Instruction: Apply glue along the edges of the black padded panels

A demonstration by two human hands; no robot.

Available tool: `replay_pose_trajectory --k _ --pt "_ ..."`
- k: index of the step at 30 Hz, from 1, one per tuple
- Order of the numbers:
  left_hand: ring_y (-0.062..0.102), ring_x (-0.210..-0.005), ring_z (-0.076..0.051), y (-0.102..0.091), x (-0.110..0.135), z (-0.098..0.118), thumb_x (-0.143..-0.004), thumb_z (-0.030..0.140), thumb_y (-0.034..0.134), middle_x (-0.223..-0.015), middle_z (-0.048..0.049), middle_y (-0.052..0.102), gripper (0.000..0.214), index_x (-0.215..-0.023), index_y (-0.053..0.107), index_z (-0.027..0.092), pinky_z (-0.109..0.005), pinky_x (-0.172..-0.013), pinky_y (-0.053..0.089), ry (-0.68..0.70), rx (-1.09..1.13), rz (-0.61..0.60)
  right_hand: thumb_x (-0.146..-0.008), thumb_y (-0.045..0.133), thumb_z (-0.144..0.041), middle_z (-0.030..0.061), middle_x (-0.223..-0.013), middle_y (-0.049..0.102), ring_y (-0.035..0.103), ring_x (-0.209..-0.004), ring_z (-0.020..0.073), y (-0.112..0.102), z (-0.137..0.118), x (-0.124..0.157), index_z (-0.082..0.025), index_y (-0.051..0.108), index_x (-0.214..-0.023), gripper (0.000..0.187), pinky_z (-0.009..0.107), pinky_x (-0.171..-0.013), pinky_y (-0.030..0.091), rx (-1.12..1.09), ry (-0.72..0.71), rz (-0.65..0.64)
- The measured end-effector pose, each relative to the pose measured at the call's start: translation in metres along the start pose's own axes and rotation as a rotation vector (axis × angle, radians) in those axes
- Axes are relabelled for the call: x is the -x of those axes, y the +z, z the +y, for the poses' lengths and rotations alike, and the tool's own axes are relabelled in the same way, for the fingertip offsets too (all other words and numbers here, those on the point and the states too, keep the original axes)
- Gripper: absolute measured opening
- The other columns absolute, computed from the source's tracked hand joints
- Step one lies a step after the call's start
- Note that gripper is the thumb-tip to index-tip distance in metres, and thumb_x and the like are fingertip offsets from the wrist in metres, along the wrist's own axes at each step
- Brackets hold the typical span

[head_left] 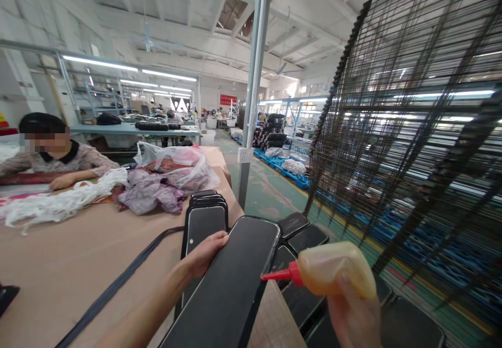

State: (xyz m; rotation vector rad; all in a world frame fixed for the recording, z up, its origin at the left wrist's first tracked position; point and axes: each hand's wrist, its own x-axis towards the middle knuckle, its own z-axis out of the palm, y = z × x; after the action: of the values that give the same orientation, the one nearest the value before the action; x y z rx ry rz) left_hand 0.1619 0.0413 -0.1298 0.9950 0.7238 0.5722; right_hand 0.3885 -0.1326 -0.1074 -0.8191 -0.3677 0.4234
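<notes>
My left hand (206,254) grips the left edge of a long black panel (231,285) with rounded corners, held tilted over the table edge. My right hand (353,316) squeezes a soft yellowish glue bottle (337,269). Its red nozzle (280,275) points left and touches the panel's right edge. A stack of similar black panels (206,212) lies on the brown table (78,264) just beyond my left hand.
More black panels (304,235) lie on a lower surface to the right. A tall wire rack (411,128) stands at the right. A metal pole (254,87) rises behind the table. Across it a person (50,154) handles white cord (58,199), beside fabric and a plastic bag (176,167). A black strap (117,285) crosses the table.
</notes>
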Motion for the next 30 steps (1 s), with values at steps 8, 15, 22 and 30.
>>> replay_pose_trajectory --k 8,15,22,30 --pt "0.056 -0.056 -0.011 0.013 -0.010 -0.003 -0.067 0.036 0.072 -0.066 0.0023 0.059 0.030 -0.078 0.051 0.018 -0.020 -0.052 0.041 -0.012 0.009 0.016 -0.054 0.087 -0.031 0.0005 -0.081 0.066 0.063 -0.078 0.0189 -0.007 -0.012 0.000 -0.021 0.066 -0.098 0.050 0.025 -0.067 0.053 -0.007 0.061 -0.001" --pt "0.058 -0.058 -0.012 0.018 -0.020 -0.006 -0.066 0.033 0.073 -0.067 0.0018 0.061 0.029 -0.080 0.053 0.017 -0.022 -0.054 0.045 -0.020 0.026 0.023 -0.052 0.088 -0.029 -0.0005 -0.079 0.067 0.063 -0.072 0.0176 -0.012 -0.014 -0.001 -0.022 0.067 -0.100 0.054 0.022 -0.064 0.054 -0.030 0.100 0.017" --pt "0.056 -0.052 -0.010 0.020 -0.029 -0.002 -0.065 0.030 0.074 -0.060 0.0037 0.058 0.027 -0.073 0.051 0.017 -0.021 -0.051 0.043 -0.014 0.029 0.045 -0.061 0.083 -0.029 0.0026 -0.083 0.069 0.064 -0.076 0.0218 -0.017 -0.013 -0.001 -0.022 0.064 -0.108 0.051 0.028 -0.066 0.054 0.015 0.065 -0.044" --pt "0.055 -0.049 -0.011 0.015 -0.044 0.003 -0.067 0.025 0.070 -0.056 0.0034 0.057 0.021 -0.073 0.052 0.017 -0.021 -0.049 0.043 -0.016 0.020 0.058 -0.052 0.086 -0.032 0.0035 -0.101 0.065 0.062 -0.087 0.0229 -0.016 -0.011 -0.001 -0.022 0.065 -0.107 0.060 0.026 -0.065 0.054 0.008 0.128 -0.015"
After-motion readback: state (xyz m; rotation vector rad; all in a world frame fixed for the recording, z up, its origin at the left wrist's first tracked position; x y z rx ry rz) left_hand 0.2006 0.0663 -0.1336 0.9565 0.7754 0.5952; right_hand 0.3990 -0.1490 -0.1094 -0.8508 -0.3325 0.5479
